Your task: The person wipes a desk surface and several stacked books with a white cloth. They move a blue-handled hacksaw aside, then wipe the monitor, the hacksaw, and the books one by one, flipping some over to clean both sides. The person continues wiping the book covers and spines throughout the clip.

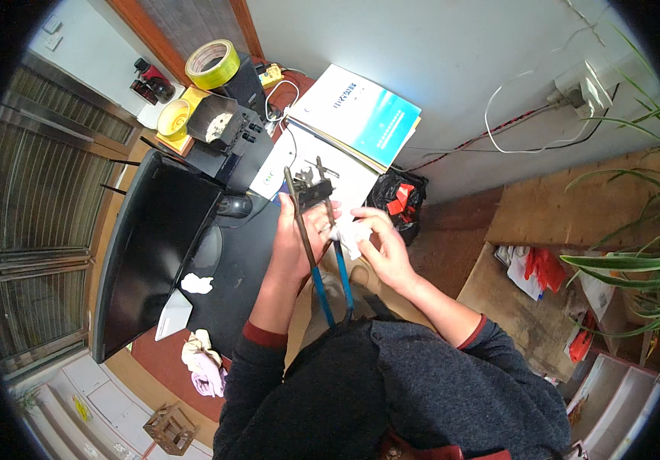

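A long metal tool with two rods (303, 233) and blue handles stands in front of my body, its handle ends close to my clothing. Toward the far end, a dark metal block (315, 194) bridges the two rods. My left hand (288, 256) holds the tool from the left, thumb up beside the left rod and fingers behind the block. My right hand (390, 253) pinches a crumpled white tissue or cloth (354, 237) against the right rod. The fingertips of both hands are close together there, and part of the rod is hidden by the white material.
A dark desk (243, 276) carries a monitor (160, 247), a mouse (234, 206) and stacked books (358, 115). Yellow tape (212, 64) lies on a black box at the back. A black bag (390, 190) sits right of the books; plant leaves (623, 261) hang at far right.
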`<state>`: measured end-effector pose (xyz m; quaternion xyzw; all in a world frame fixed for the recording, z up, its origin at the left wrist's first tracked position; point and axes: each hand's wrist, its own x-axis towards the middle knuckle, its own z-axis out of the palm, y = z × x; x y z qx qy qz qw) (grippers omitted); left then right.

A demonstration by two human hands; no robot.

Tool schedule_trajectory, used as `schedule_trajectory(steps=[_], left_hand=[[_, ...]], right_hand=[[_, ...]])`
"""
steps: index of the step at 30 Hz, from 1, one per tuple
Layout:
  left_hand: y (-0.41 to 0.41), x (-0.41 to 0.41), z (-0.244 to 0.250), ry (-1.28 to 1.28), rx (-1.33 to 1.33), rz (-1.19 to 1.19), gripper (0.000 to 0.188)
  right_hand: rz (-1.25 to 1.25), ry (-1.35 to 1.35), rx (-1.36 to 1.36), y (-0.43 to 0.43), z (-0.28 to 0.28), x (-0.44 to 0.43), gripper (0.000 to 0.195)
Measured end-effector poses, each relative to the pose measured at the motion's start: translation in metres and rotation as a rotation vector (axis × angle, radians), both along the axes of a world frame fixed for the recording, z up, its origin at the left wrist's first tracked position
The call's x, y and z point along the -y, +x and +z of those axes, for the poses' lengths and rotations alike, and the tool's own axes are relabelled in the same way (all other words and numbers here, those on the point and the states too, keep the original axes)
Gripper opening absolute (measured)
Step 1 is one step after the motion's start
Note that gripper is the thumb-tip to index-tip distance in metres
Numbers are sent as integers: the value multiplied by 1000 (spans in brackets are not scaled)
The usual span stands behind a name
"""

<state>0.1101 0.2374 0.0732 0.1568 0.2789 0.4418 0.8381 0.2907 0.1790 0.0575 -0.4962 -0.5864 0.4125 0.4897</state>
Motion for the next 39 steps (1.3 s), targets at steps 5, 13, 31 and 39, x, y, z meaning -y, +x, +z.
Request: schedule_trajectory(steps=[5,13,31,39], left_hand=[[20,-8,-11,-16,-386,421,52],[20,0,-6,125,-447,403,37],[13,-11,-18,-236,71,218,50],[31,-2,-16,-209,15,217,53]], right_hand=[[205,-313,-133,-27,27,15,27],[-33,-252,-335,-19,4,-3,8],[-156,76,128,30,6,-59,8],[-199,381,561,-7,25,-68,19]])
